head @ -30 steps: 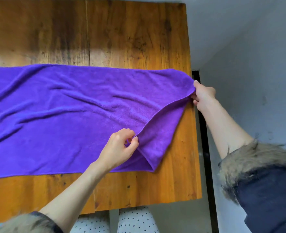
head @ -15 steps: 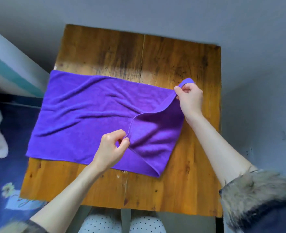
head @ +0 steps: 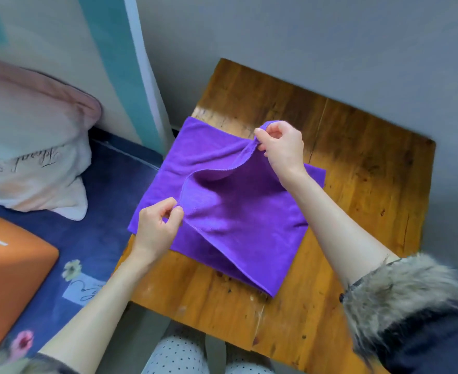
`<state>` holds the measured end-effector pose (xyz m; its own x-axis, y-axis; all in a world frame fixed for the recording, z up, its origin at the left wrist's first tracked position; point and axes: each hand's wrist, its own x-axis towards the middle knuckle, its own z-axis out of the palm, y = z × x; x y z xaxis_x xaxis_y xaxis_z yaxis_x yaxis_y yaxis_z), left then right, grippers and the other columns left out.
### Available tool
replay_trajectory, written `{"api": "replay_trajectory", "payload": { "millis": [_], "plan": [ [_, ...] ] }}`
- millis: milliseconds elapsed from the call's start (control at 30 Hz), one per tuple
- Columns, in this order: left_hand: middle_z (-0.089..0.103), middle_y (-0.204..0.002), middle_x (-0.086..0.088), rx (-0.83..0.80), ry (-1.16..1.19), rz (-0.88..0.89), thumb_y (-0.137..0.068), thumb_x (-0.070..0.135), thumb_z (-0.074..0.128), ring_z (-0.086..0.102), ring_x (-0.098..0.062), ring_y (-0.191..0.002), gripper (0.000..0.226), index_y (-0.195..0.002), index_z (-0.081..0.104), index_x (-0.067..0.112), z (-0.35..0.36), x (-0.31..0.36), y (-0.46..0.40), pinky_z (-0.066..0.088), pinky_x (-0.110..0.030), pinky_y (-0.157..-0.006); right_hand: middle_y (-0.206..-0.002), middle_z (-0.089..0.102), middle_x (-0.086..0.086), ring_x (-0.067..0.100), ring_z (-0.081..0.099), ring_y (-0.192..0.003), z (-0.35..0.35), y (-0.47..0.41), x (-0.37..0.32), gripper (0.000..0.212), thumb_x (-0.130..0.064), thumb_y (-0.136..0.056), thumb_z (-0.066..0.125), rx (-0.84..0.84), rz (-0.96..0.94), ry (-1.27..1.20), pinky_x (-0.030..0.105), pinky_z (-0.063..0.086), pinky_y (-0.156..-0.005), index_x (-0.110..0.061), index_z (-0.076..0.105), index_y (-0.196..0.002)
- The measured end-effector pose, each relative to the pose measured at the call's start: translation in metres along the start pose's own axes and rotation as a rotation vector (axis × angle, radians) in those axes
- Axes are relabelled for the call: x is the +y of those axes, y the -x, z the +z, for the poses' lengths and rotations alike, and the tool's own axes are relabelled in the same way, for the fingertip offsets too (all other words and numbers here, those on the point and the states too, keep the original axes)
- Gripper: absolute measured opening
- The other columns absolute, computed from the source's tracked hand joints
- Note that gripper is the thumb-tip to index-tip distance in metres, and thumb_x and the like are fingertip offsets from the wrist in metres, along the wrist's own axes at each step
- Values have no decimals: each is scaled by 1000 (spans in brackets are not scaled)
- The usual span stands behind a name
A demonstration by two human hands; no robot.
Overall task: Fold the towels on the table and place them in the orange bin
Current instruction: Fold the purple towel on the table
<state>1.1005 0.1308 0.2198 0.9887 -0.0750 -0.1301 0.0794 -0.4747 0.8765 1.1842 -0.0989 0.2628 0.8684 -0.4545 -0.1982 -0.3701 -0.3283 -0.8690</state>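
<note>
A purple towel (head: 230, 211) lies on the wooden table (head: 357, 168), its right half folded over toward the left. My left hand (head: 156, 228) pinches the near corner of the folded layer. My right hand (head: 281, 147) pinches the far corner and holds it lifted above the lower layer. The edge between the two hands sags in a curve. The orange bin (head: 9, 271) stands on the floor at the lower left, only partly in view.
A pale pink and white pillow (head: 31, 147) lies on the blue floral rug (head: 95, 238) left of the table. A grey wall runs behind the table. My knees in dotted trousers (head: 179, 354) sit under the table's near edge.
Both hands have carried the towel's right end leftward across the lower layer, halving its visible length. The view has swung left, bringing the pillow and orange bin into sight.
</note>
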Motion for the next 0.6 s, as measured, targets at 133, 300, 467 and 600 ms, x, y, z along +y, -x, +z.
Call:
{"api": "replay_trajectory", "payload": {
  "millis": [133, 300, 467, 600],
  "plan": [
    [41, -55, -3, 52, -194, -196, -90, 18, 49, 36, -21, -56, 35, -57, 39, 11, -7, -40, -12, 33, -34, -59, -73, 64, -2, 20, 64, -76, 38, -10, 15, 14, -19, -86, 59, -97, 80, 21, 45, 52, -85, -21, 57, -72],
    [65, -97, -9, 27, -342, -206, -93, 17, 47, 56, -30, -94, 22, -91, 65, 4, -4, -80, -23, 42, -37, -82, -121, 58, 17, 34, 50, -116, 40, -15, 71, 32, -19, -93, 50, -239, -101, 697, 42, 40, -97, -4, 55, -120],
    [40, -146, -10, -91, -454, -201, -95, 18, 47, 30, -27, -137, 38, -129, 53, 4, 10, -88, -24, 25, -38, -112, -157, 12, 8, 27, 11, -144, 20, -12, 123, 61, -33, -95, 46, -424, -128, 1071, 58, 22, -110, -17, 21, -148],
    [29, -152, -10, -145, -545, -159, -95, 24, 49, 16, -29, -143, 43, -134, 47, 5, 21, -87, -25, 20, -43, -114, -159, -7, -6, 19, -8, -146, 13, -2, 135, 63, -45, -97, 36, -425, -42, 1058, 66, 11, -108, -30, 6, -150]
  ]
}}
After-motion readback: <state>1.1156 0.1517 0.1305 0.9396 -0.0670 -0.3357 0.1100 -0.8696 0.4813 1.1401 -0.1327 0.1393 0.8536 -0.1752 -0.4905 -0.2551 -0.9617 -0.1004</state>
